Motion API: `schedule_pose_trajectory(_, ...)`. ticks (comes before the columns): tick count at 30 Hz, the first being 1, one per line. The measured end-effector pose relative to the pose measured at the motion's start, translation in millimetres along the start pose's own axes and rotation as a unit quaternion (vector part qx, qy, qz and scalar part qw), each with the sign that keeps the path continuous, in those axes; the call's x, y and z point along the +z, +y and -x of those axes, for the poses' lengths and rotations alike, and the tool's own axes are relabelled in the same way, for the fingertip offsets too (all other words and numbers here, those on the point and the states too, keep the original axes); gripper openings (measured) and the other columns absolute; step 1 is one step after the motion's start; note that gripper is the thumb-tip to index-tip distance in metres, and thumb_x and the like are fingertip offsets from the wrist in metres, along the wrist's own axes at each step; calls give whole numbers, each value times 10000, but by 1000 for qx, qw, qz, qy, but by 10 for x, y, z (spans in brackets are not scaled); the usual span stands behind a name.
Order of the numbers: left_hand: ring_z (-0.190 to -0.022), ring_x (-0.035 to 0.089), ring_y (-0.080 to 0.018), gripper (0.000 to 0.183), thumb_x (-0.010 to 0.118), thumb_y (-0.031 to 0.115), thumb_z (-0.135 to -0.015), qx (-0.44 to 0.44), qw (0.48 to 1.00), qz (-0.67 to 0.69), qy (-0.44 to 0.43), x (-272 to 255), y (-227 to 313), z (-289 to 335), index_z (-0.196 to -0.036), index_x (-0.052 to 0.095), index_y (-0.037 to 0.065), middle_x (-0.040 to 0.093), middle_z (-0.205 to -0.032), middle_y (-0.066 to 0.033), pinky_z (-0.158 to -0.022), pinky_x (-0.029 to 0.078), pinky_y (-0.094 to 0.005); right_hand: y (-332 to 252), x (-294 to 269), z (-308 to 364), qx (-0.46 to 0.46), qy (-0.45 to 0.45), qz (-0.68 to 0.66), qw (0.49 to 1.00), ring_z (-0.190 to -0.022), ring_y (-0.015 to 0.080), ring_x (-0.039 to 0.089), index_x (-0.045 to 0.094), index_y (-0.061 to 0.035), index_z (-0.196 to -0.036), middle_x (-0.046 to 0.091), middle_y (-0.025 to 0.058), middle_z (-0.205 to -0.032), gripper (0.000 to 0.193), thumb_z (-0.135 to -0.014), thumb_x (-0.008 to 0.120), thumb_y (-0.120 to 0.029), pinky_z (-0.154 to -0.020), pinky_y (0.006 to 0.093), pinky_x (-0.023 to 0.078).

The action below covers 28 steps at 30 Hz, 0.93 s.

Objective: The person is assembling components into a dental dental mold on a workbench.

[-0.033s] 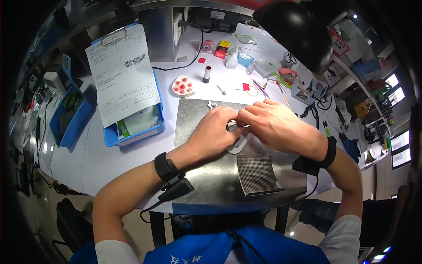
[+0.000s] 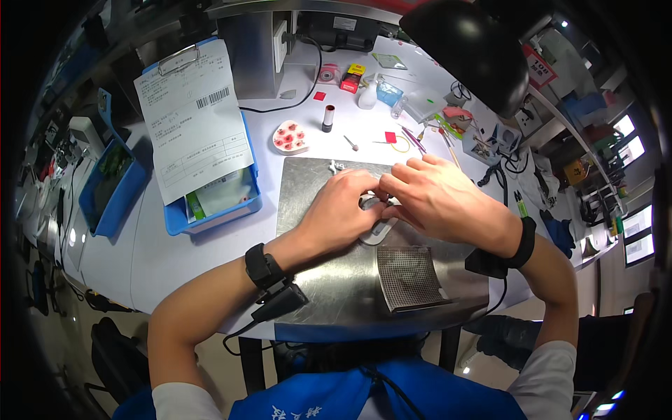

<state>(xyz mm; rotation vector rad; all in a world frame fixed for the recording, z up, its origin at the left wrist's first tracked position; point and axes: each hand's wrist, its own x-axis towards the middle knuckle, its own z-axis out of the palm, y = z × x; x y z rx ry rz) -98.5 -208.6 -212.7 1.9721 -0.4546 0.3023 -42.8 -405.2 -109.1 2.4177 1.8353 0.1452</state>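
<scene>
My left hand (image 2: pixel 341 210) and my right hand (image 2: pixel 444 199) meet over a metal plate (image 2: pixel 315 273), fingertips bent together. Between them is a small pale grey piece with a rounded end (image 2: pixel 378 232), partly covered by the fingers. Both hands look closed around it, though the fingers hide its full shape. Just nearer to me lies a curved square of dark mesh (image 2: pixel 409 276), touched by neither hand. A small white piece (image 2: pixel 334 166) sits at the plate's far edge, beyond my left hand.
At left, a clipboard with a printed sheet (image 2: pixel 192 126) leans on a blue bin (image 2: pixel 210 222). Behind the plate are a heart-shaped dish with red spots (image 2: pixel 290 136), a dark tube (image 2: pixel 328 119) and a small burr (image 2: pixel 351 143). A black lamp head (image 2: pixel 476 56) overhangs the right side.
</scene>
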Motion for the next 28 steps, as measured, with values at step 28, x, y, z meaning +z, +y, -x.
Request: schedule_pose_trajectory(28,-1239,561,-363,684,863,353,-819,67,989,-7,-128,-203,-204,182,-1330,601,-19,595,-1239,-181,-1114,446,-445,7,100,-126,13,21,-68,997,-850,304,752,593,-60,-1004,727,137,-848,218,-1056,686,-250,-728,418,561)
